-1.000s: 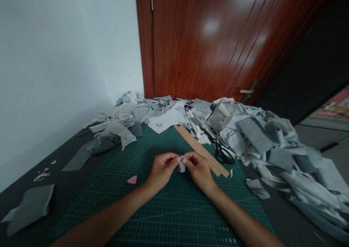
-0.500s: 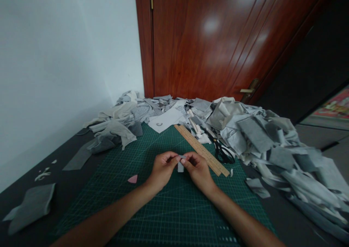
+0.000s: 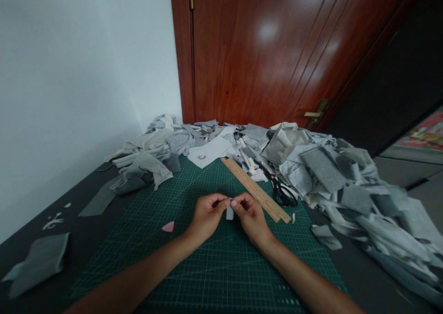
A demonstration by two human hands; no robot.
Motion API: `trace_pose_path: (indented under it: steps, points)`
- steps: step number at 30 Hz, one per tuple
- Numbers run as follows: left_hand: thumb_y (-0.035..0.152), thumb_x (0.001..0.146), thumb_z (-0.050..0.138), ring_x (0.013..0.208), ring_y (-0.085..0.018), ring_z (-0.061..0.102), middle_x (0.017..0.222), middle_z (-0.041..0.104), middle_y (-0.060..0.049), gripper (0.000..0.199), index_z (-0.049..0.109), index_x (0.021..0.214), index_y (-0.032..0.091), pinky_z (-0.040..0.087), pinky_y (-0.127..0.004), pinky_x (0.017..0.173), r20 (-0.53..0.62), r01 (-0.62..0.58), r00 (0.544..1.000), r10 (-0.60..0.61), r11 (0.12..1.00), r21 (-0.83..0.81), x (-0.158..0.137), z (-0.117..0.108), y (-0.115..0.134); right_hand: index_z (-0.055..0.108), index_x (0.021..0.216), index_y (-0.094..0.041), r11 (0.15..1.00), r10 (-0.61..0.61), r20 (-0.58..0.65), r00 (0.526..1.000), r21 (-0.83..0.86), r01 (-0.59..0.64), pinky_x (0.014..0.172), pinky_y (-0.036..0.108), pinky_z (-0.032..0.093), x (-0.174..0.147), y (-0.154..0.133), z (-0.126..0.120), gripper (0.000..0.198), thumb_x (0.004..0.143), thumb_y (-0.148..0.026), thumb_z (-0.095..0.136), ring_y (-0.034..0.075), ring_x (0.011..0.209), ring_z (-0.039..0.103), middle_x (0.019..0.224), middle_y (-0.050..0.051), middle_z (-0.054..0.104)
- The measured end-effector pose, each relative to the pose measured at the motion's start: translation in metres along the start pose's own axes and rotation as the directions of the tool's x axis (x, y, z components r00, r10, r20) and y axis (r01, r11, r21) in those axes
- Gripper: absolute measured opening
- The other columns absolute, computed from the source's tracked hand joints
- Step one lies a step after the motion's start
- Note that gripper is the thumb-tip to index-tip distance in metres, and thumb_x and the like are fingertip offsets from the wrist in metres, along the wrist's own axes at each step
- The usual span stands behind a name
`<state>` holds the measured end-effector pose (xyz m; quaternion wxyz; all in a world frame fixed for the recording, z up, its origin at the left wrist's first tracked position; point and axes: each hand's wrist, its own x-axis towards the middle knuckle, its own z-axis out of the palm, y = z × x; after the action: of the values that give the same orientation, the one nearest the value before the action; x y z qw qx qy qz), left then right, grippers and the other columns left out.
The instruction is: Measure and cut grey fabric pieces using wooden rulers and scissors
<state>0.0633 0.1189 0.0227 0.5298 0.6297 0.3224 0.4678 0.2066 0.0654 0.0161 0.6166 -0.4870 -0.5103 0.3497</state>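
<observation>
Over the green cutting mat (image 3: pixel 207 272), my left hand (image 3: pixel 209 214) and my right hand (image 3: pixel 251 216) meet with their thumbs and fingertips pinched together. Between them is a small strip of grey fabric (image 3: pixel 230 213); its lower end hangs below the thumbs, and its top is mostly hidden by my fingers. Both hands are closed on it. To the left of my left wrist lies a pink triangular piece of tailor's chalk or fabric (image 3: pixel 168 226). Two wooden rulers (image 3: pixel 256 189) lie slantwise just beyond my right hand.
Black-handled scissors (image 3: pixel 282 191) rest right of the rulers. A big heap of grey and cream fabric scraps (image 3: pixel 321 171) runs along the back and right. More scraps (image 3: pixel 145 166) lie at the left, near a folded grey cloth (image 3: pixel 41 263). White paper (image 3: pixel 211 151) lies at the back.
My hands stay in nearly the same place, with the fingertips slightly shifted. The top of the grey strip shows less between them now.
</observation>
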Motion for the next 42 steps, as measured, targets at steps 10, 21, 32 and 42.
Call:
trace_pose_path:
  steps: [10, 21, 32, 42]
  points:
    - [0.040, 0.077, 0.074, 0.059, -0.014, 0.055, 0.064, 0.064, -0.001, 0.025, 0.069, 0.070, 0.016, 0.040, -0.024, 0.056, 0.104, 0.085, 0.990, -0.092, 0.994, 0.070, -0.009, 0.008, 0.004, 0.061, 0.079, -0.022, 0.999, -0.041, -0.138, 0.990, -0.006, 0.040, 0.062, 0.031, 0.049, -0.001, 0.006, 0.005, 0.026, 0.089, -0.045, 0.068, 0.018, 0.066, 0.059, 0.071, -0.001, 0.064]
    - [0.055, 0.076, 0.073, 0.052, -0.015, 0.061, 0.058, 0.065, -0.003, 0.042, 0.067, 0.066, 0.015, 0.049, -0.027, 0.055, 0.235, 0.309, 0.930, -0.284, 0.948, -0.075, -0.009, 0.007, 0.001, 0.055, 0.086, -0.024, 0.968, -0.131, -0.115, 0.985, -0.229, 0.102, 0.060, 0.029, 0.047, -0.005, 0.006, 0.003, 0.017, 0.098, -0.036, 0.056, 0.017, 0.061, 0.059, 0.068, -0.003, 0.061]
    - [0.035, 0.099, 0.053, 0.070, -0.017, 0.060, 0.074, 0.065, -0.003, 0.029, 0.065, 0.079, 0.017, 0.050, -0.030, 0.067, 0.231, -0.259, 0.956, 0.182, 0.891, 0.373, -0.004, -0.005, 0.011, 0.055, 0.078, -0.023, 0.998, 0.062, -0.077, 0.995, -0.025, -0.064, 0.048, 0.026, 0.040, 0.005, 0.003, 0.001, 0.028, 0.087, -0.047, 0.067, 0.013, 0.052, 0.049, 0.062, -0.005, 0.054]
    - [0.009, 0.096, 0.059, 0.096, -0.021, 0.056, 0.102, 0.072, -0.004, 0.017, 0.072, 0.096, 0.020, 0.048, -0.034, 0.083, 0.604, -0.805, 0.594, 0.531, 0.405, 0.435, 0.003, -0.023, 0.020, 0.055, 0.075, -0.021, 0.862, 0.429, 0.102, 0.898, 0.251, -0.440, 0.037, 0.015, 0.025, 0.000, -0.004, 0.006, 0.035, 0.067, -0.042, 0.082, 0.006, 0.042, 0.040, 0.053, -0.009, 0.052]
